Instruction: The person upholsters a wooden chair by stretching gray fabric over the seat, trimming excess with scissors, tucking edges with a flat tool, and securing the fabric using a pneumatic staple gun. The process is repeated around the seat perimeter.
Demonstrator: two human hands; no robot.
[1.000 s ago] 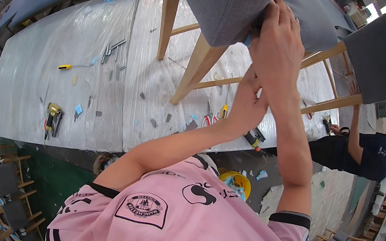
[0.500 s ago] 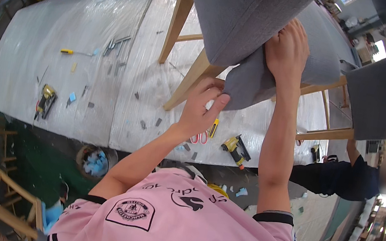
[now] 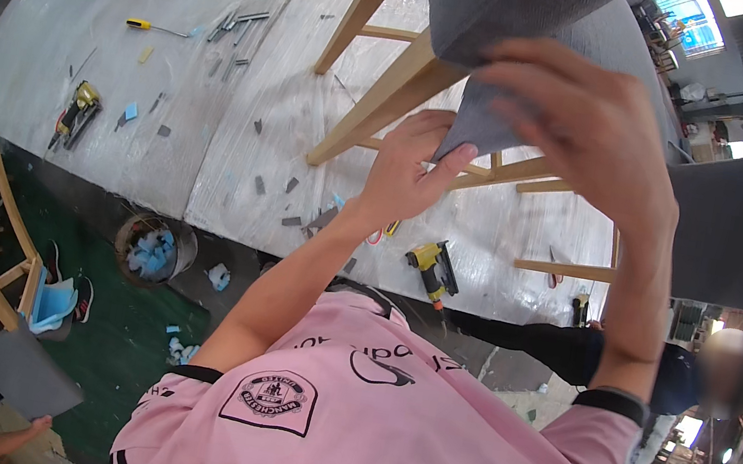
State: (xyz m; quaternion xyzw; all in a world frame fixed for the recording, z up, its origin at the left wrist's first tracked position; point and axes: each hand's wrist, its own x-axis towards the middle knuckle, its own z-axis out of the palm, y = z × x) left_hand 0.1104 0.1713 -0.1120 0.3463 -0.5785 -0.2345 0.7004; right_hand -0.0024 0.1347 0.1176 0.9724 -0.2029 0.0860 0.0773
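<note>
A grey upholstered chair (image 3: 524,4) with pale wooden legs (image 3: 387,103) stands tilted over the plastic-covered worktable (image 3: 243,119). A loose flap of grey fabric (image 3: 478,125) hangs at its lower corner, beside a leg. My left hand (image 3: 413,169) pinches the tip of this flap between thumb and fingers. Just right of it, my right hand (image 3: 591,136) is over the flap and the padded edge, its fingers stretched out and blurred by motion. Nothing shows in its grasp, and whether its fingertips touch the fabric I cannot tell.
Staple guns (image 3: 432,269) (image 3: 76,115), a yellow-handled screwdriver (image 3: 140,24), metal strips and fabric scraps lie on the table. A bucket of blue scraps (image 3: 153,248) stands below its edge. Another grey chair (image 3: 725,230) is at right. Wooden frames and a co-worker's hand (image 3: 18,440) at a grey panel are lower left.
My right hand has left the padding and moved beside my left hand, its fingers now extended. The left hand keeps its pinch on the flap. The whole view has shifted.
</note>
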